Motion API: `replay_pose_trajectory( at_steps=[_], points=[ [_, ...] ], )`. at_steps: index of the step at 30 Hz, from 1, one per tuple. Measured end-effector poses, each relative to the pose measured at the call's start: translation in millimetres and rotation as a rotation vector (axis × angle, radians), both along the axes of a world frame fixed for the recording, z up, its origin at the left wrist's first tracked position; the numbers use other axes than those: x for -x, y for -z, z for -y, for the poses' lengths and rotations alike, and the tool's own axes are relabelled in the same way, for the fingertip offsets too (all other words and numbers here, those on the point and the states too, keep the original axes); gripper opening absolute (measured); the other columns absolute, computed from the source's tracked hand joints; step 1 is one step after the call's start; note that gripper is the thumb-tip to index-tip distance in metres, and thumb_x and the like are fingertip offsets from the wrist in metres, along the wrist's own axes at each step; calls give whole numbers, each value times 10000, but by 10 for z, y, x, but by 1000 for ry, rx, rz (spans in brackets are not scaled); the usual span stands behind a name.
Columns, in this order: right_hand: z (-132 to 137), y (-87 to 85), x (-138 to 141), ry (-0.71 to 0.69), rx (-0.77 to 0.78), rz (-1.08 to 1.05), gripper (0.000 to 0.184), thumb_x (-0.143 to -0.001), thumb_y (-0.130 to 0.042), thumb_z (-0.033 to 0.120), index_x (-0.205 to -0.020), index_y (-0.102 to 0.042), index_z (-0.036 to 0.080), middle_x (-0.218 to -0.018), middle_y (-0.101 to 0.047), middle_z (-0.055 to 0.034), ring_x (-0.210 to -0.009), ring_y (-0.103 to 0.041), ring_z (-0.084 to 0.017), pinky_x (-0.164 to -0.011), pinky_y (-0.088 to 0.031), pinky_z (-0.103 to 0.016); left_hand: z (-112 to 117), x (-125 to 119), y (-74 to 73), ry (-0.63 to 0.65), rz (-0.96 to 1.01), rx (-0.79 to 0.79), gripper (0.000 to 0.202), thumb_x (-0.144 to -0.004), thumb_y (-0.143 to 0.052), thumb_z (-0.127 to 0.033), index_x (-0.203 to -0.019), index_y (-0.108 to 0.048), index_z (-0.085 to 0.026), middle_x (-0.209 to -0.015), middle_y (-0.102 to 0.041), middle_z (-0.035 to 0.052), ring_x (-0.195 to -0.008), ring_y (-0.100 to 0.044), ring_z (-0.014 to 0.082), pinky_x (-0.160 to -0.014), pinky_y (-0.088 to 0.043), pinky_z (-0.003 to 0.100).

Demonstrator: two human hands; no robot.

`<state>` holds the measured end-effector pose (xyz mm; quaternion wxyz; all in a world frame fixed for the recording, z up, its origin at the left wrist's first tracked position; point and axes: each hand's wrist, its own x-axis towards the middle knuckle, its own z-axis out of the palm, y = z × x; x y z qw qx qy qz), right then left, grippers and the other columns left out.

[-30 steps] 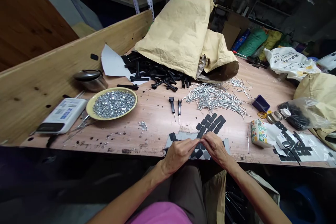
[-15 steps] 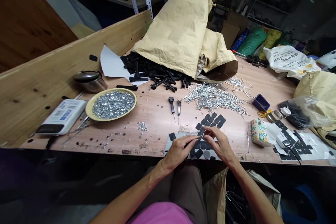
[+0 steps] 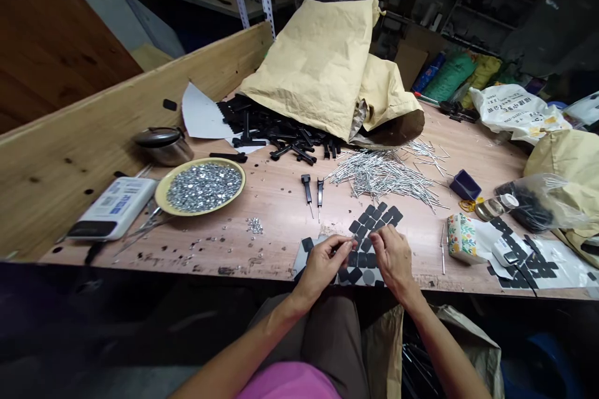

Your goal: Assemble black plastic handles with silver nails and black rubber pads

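My left hand (image 3: 324, 264) and my right hand (image 3: 392, 255) rest at the near edge of the wooden table (image 3: 281, 199), over a grey backing sheet (image 3: 304, 255) covered with small black pads (image 3: 362, 260). Both hands have their fingers pinched together above the sheet; what they pinch is too small to name. More black pads (image 3: 377, 217) lie loose just beyond the hands. Two black-handled pins (image 3: 312, 188) lie further out, beside a heap of thin metal pins (image 3: 381, 173).
A yellow dish of small metal bits (image 3: 201, 186) sits left, with a white device (image 3: 112, 207) and a steel pot (image 3: 163, 143). Black plastic parts (image 3: 276, 128) spill from brown paper sacks (image 3: 322, 62). A patterned box (image 3: 461, 237), purple tray (image 3: 465, 186) and bags lie right.
Both hands have moved slightly forward over the pad sheet. The fingertips, touching one second ago, drew apart and now pinch separately over the pads.
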<state>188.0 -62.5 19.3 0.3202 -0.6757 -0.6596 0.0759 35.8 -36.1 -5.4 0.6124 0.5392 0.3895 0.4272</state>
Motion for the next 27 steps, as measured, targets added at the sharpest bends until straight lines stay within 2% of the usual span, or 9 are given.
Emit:
replay_pose_trajectory(
  at_steps=[3, 5, 7, 11, 13, 16, 19, 22, 27],
  points=[
    [59, 95, 86, -36, 164, -455, 429, -869, -392, 571, -730, -549, 197, -663, -555, -7, -617, -520, -143, -569, -419, -253, -34, -48, -22, -6, 182, 207, 218, -704, -651, -369, -768, -712, -170, -1143, -624, 101, -1035, -596, 210, -827, -502, 292],
    [93, 178, 190, -97, 205, -727, 394, -824, -476, 579, -841, -579, 199, -761, -614, -21, -731, -580, -162, -643, -470, -258, -31, -90, -29, -13, 250, 279, 214, -658, -690, -365, -747, -715, -173, -1199, -597, 105, -1123, -543, 221, -885, -471, 289],
    [119, 254, 297, -92, 214, -941, 404, -778, -543, 581, -907, -579, 200, -810, -632, -32, -771, -601, -172, -676, -493, -271, -14, -132, -26, -19, 265, 323, 220, -652, -690, -372, -742, -715, -174, -1227, -580, 104, -1112, -545, 221, -840, -489, 274],
    [177, 352, 406, -6, 322, -1163, 379, -781, -541, 568, -808, -551, 190, -661, -576, 5, -507, -532, -112, -489, -460, -239, 16, -204, 23, -102, 210, 350, 258, -672, -662, -405, -758, -718, -168, -1278, -530, 103, -975, -601, 197, -686, -519, 243],
    [208, 375, 366, 19, 314, -1065, 360, -807, -516, 545, -768, -549, 189, -620, -543, 20, -466, -493, -98, -450, -429, -226, 15, -246, 65, -126, 232, 355, 280, -646, -691, -415, -758, -718, -159, -1207, -577, 112, -958, -607, 197, -718, -517, 254],
    [201, 394, 119, 58, 139, -625, 303, -860, -479, 456, -753, -586, 194, -640, -548, 7, -547, -506, -119, -503, -424, -237, 13, -312, 133, -89, 275, 430, 314, -620, -737, -402, -825, -721, -164, -1064, -657, 107, -956, -612, 201, -778, -509, 277],
    [82, 423, -387, 170, -77, -20, 274, -907, -424, 337, -747, -602, 202, -705, -568, -37, -663, -506, -159, -571, -408, -261, 37, -342, 206, -47, 254, 543, 345, -663, -732, -362, -969, -701, -205, -1099, -649, 90, -893, -635, 170, -751, -524, 267],
    [-92, 482, -978, 178, -95, 450, 295, -925, -386, 241, -699, -570, 198, -688, -555, -64, -690, -478, -190, -517, -353, -263, 76, -322, 295, -52, 217, 582, 404, -720, -695, -348, -1102, -641, -227, -1100, -621, 81, -760, -653, 125, -696, -547, 257],
    [-146, 657, -1344, -25, -36, 596, 295, -901, -391, 127, -646, -522, 198, -649, -527, -57, -656, -461, -179, -479, -333, -252, 66, -292, 375, -143, 166, 541, 514, -719, -684, -376, -1190, -558, -213, -944, -609, 51, -621, -637, 100, -590, -549, 235]
  ],
)
